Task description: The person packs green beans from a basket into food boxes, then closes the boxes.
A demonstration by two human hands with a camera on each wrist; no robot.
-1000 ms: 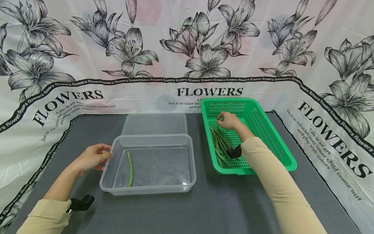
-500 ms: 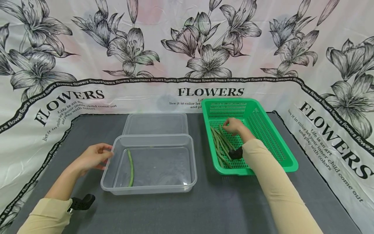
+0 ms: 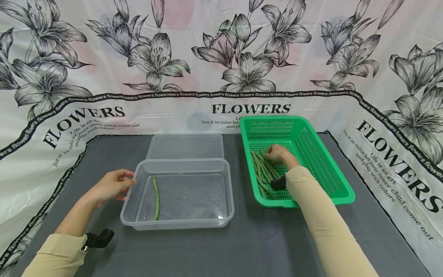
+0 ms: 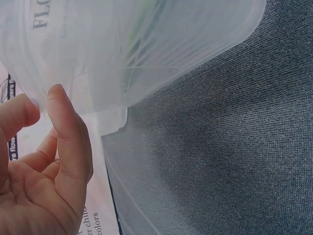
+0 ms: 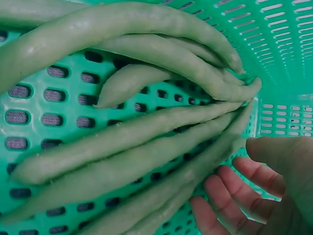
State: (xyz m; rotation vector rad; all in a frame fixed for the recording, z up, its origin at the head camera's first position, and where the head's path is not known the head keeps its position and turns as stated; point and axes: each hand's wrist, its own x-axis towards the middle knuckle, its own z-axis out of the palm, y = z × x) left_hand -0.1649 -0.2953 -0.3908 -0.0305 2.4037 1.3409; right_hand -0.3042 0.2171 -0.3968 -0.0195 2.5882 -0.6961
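Observation:
My left hand [image 3: 112, 186] is at the left rim of a clear plastic container [image 3: 176, 226], which holds one green bean [image 3: 157, 200]. In the left wrist view, the thumb and index finger pinch the container's rim. My right hand [image 3: 278, 154] is down inside a green plastic basket [image 3: 332, 181], over a bunch of green beans [image 3: 261, 169]. The right wrist view shows its thumb [image 5: 266, 147] and fingers spread apart, their tips right beside the nearest bean [image 5: 215, 156].
A clear lid [image 3: 187, 146] lies flat behind the container. Grey cloth [image 3: 194, 254] covers the table. White curtain fabric [image 3: 166, 111] printed with flowers hangs along the back and sides.
My right hand has moved down and slightly right in the basket, closer to the beans. The left hand keeps its place at the container's rim.

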